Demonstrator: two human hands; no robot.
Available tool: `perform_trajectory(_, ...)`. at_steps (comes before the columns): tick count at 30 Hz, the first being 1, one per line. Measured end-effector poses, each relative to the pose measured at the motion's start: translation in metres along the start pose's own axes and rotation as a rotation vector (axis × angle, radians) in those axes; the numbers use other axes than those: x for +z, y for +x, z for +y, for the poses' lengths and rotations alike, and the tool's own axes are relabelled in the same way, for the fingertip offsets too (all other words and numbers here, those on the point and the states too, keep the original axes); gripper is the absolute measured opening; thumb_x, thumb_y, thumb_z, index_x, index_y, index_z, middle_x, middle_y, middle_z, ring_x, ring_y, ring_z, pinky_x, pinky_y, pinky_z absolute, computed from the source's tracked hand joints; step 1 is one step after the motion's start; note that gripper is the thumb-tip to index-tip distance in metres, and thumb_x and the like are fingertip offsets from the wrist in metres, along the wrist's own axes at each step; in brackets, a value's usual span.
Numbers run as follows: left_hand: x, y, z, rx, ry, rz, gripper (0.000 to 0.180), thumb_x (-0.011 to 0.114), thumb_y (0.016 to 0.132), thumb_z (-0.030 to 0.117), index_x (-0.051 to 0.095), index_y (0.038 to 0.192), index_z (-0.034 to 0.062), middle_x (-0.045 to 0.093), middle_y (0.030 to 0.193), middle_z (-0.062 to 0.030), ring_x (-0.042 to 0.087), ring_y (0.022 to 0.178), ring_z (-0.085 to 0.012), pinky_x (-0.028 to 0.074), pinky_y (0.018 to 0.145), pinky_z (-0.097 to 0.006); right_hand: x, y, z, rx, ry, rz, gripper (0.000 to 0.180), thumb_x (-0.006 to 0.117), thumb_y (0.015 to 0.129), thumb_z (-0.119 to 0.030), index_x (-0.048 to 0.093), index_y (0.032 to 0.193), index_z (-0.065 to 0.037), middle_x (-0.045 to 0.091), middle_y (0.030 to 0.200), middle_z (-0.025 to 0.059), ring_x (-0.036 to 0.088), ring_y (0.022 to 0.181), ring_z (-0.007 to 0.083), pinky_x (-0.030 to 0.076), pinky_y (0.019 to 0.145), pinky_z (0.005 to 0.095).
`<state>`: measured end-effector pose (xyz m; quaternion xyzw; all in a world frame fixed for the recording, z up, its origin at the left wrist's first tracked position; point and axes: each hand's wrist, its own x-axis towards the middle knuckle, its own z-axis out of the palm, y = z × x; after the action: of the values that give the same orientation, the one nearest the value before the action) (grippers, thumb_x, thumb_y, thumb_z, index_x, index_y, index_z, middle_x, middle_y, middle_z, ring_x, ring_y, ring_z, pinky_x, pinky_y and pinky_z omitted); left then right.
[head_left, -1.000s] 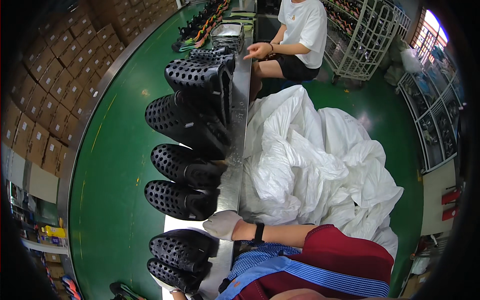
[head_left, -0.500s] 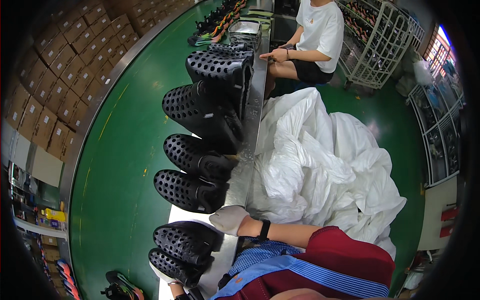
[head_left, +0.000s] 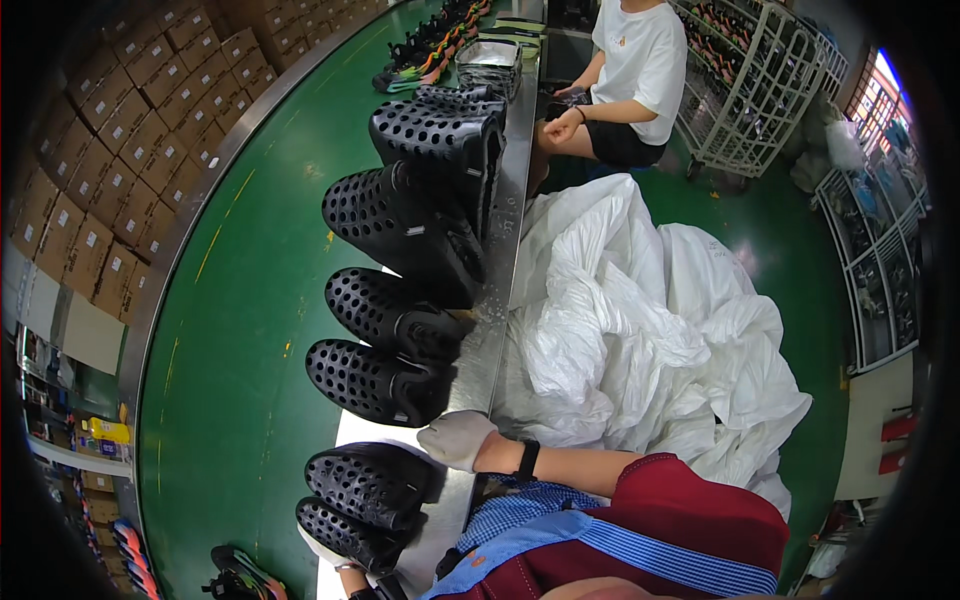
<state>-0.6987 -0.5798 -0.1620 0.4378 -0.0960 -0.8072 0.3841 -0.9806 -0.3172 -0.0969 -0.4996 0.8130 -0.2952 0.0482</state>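
Several black clogs with round holes stand in a row along a metal bench. My right hand, in a pale glove, is closed at the bench edge, close to the heel of a black clog; its fingertips are hidden, so I cannot make out what is in them. Nearer the bottom, a pair of clogs sits side by side. My left hand, also gloved, is against the outer side of the lowest clog, which hides most of its fingers.
A heap of white plastic sheeting lies beside the bench. Further along, a seated person in a white shirt is near a metal tray and colourful shoe parts. A wheeled rack and stacked cartons stand around.
The seated person's hand has drawn back from the bench edge toward the lap. My hands and the clogs have hardly moved.
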Motion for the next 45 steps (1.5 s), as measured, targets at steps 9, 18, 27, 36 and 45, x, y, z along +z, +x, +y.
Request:
perform_trajectory(9, -0.036, 0.029, 0.012, -0.025, -0.025, -0.064, 0.061, 0.027, 0.104, 0.051, 0.039, 0.151, 0.0124, 0.047, 0.150, -0.0068, 0.047, 0.135, -0.0263, 0.034, 0.117, -0.046, -0.007, 0.002, -0.003, 0.071, 0.014, -0.113, 0.028, 0.046, 0.092, -0.027, 0.064, 0.080, -0.009, 0.066, 0.078, 0.0123, 0.066, 0.077, 0.0330, 0.053, 0.069, 0.0461)
perform_trajectory(18, -0.073, 0.055, 0.017, -0.082, -0.116, -0.118, 0.063, 0.029, 0.103, 0.053, 0.037, 0.152, 0.0127, 0.046, 0.151, -0.0071, 0.044, 0.138, -0.0272, 0.029, 0.120, -0.046, -0.006, 0.002, -0.002, 0.066, 0.009, -0.115, 0.027, 0.046, 0.091, -0.025, 0.065, 0.081, -0.009, 0.067, 0.079, 0.0129, 0.067, 0.079, 0.0331, 0.053, 0.071, 0.0461)
perform_trajectory(27, -0.130, 0.121, 0.030, 0.823, 1.351, -0.112, 0.064, 0.029, 0.104, 0.048, 0.026, 0.156, 0.0106, 0.032, 0.158, -0.0067, 0.029, 0.146, -0.0252, 0.017, 0.123, -0.041, -0.008, 0.003, -0.004, 0.083, 0.019, -0.135, 0.028, 0.046, 0.091, -0.026, 0.066, 0.081, -0.009, 0.068, 0.080, 0.0127, 0.067, 0.080, 0.0330, 0.054, 0.071, 0.0460)
perform_trajectory(36, -0.131, 0.158, 0.016, 1.370, 2.147, -0.167, 0.065, 0.029, 0.104, 0.046, 0.021, 0.158, 0.0097, 0.026, 0.162, -0.0061, 0.021, 0.150, -0.0241, 0.010, 0.125, -0.039, -0.010, 0.002, -0.005, 0.043, 0.018, -0.083, 0.023, 0.051, 0.089, -0.024, 0.065, 0.080, -0.008, 0.067, 0.077, 0.0135, 0.068, 0.076, 0.0338, 0.054, 0.065, 0.0464)
perform_trajectory(45, -0.116, 0.161, 0.009, 1.419, 2.111, -0.211, 0.066, 0.030, 0.103, 0.048, 0.024, 0.157, 0.0105, 0.029, 0.161, -0.0055, 0.023, 0.149, -0.0244, 0.010, 0.125, -0.040, -0.007, 0.003, -0.003, 0.044, 0.024, -0.076, 0.024, 0.051, 0.089, -0.024, 0.066, 0.079, -0.008, 0.068, 0.076, 0.0141, 0.068, 0.074, 0.0348, 0.054, 0.065, 0.0474)
